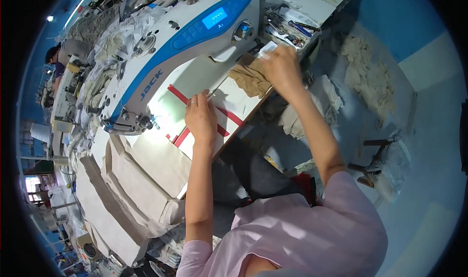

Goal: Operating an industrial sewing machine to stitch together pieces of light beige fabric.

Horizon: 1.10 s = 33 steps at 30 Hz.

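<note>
My left hand (201, 117), with a ring on one finger, lies on the white bed (228, 100) of a sewing machine (168, 57), right of the needle area. Its fingers are stretched out over red tape strips (229, 116); a small pale thing by the fingertips is too small to name. Further right, my right hand (282, 68) is smeared by motion beside a crumpled brown cloth (249, 79). A whitish piece (268, 48) shows at its fingers; whether the hand holds it or the cloth, I cannot tell.
Cream fabric pieces (146, 165) spread over the table at the left and front. A tray of tools (292, 30) stands behind my right hand. Cloth heaps (368, 74) lie on the floor at the right. Another person (73, 52) sits at the far left.
</note>
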Each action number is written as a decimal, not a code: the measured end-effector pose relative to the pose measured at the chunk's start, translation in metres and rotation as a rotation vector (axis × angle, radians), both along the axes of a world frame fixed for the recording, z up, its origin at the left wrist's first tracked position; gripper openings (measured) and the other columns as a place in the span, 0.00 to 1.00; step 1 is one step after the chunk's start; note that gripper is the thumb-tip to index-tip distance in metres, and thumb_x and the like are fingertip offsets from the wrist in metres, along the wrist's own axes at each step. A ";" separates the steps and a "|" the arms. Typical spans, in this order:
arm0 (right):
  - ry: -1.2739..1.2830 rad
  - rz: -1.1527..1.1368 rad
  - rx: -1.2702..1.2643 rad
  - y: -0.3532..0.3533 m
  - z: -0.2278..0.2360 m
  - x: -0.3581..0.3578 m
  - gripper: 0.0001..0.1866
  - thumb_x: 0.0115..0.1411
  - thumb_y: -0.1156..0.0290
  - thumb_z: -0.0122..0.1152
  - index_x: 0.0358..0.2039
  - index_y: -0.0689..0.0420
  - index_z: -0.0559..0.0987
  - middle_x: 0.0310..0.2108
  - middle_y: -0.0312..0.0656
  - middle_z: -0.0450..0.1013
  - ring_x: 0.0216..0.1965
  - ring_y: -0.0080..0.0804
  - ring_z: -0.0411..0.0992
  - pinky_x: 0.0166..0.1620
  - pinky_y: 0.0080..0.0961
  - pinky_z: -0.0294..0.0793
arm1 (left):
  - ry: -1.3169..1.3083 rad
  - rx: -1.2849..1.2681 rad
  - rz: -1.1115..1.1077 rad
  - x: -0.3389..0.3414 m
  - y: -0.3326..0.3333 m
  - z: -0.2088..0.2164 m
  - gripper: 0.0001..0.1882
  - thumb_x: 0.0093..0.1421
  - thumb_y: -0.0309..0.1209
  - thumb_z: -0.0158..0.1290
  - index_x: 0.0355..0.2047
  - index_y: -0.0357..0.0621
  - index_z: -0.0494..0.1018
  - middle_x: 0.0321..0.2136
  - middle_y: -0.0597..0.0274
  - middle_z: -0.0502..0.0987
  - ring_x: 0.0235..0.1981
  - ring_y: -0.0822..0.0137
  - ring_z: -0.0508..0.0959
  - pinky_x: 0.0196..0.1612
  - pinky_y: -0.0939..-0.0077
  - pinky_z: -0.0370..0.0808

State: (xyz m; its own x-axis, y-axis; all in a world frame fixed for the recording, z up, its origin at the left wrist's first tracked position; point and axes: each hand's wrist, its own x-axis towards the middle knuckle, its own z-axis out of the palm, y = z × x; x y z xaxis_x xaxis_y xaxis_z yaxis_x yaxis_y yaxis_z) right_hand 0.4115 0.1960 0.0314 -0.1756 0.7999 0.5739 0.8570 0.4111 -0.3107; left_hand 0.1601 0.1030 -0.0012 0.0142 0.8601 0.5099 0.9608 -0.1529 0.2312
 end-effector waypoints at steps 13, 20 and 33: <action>0.059 -0.096 0.048 0.026 -0.043 0.004 0.11 0.64 0.64 0.67 0.43 0.52 0.89 0.33 0.43 0.80 0.40 0.44 0.75 0.48 0.41 0.73 | -0.599 -0.069 0.072 0.009 -0.019 0.004 0.39 0.61 0.20 0.60 0.69 0.32 0.56 0.67 0.32 0.61 0.57 0.35 0.74 0.59 0.53 0.74; 0.874 -0.014 -0.284 0.067 -0.053 0.056 0.12 0.66 0.69 0.68 0.47 0.60 0.88 0.40 0.40 0.85 0.40 0.27 0.80 0.47 0.24 0.77 | -0.353 0.229 -0.038 0.037 -0.050 0.004 0.32 0.51 0.17 0.58 0.59 0.34 0.68 0.61 0.40 0.68 0.59 0.40 0.71 0.63 0.49 0.70; 0.161 0.039 0.105 0.006 -0.002 0.002 0.14 0.69 0.65 0.64 0.50 0.57 0.87 0.48 0.48 0.82 0.47 0.44 0.80 0.53 0.34 0.77 | -0.555 0.162 -0.139 0.022 -0.097 0.004 0.28 0.53 0.16 0.61 0.56 0.39 0.71 0.59 0.47 0.72 0.55 0.44 0.74 0.56 0.56 0.76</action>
